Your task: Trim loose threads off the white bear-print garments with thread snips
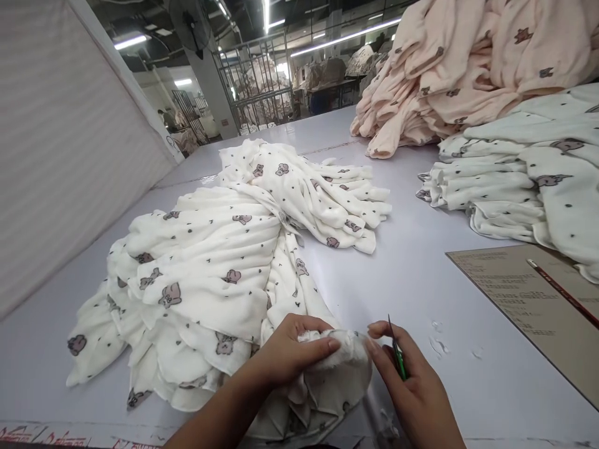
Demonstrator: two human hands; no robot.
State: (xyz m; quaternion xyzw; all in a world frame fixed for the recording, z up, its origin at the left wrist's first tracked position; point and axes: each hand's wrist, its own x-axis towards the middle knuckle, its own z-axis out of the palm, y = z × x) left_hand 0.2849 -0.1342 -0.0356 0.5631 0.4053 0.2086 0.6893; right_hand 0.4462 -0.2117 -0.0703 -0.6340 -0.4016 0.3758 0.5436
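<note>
Pinching bunched, white, bear-printed cloth (344, 357) in the left hand (296, 352); gripping a slim, green-handled, dark-pointed tool (398, 357) in the right hand (410, 385), alongside. Apparently mid-work, with small white scraps (438, 347) right of the grip; cannot tell finished from unfinished in the white, printed fabric heap (201, 262) beyond-left.

Bare left hand (297, 352), thumb (321, 350) rounded at its tip, running into a slender bare forearm (229, 396); and there's the right hand (407, 368), slim fingers (412, 348), wrist (433, 411) uncovered too!

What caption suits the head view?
White printed fabric in the left-hand grip, a pointed green tool in the right-hand grip.
</note>
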